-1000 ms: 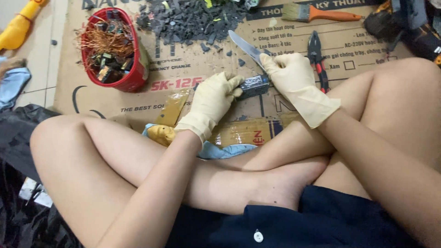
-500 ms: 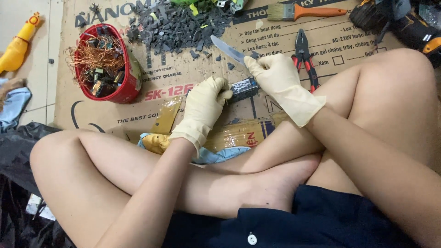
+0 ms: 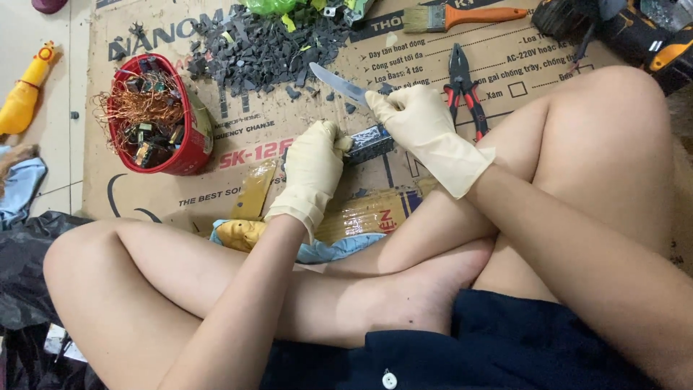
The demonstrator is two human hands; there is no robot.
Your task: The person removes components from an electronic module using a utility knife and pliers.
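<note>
At the centre of the frame, the gloved left hand [image 3: 314, 170] grips a small dark block [image 3: 369, 144] resting on flat cardboard [image 3: 238, 195]. The gloved right hand [image 3: 419, 126] closes around a knife [image 3: 339, 84], its smooth metal blade pointing toward jagged black chips [image 3: 253, 50] upper left.

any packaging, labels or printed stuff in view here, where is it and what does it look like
Flattened cardboard box: spread on the floor under the work, brown, with black and red printing.
Yellow-brown packing tape: strip across the cardboard's near edge, glossy, with red marks, by the left hand.
No screens or signs show.
</note>
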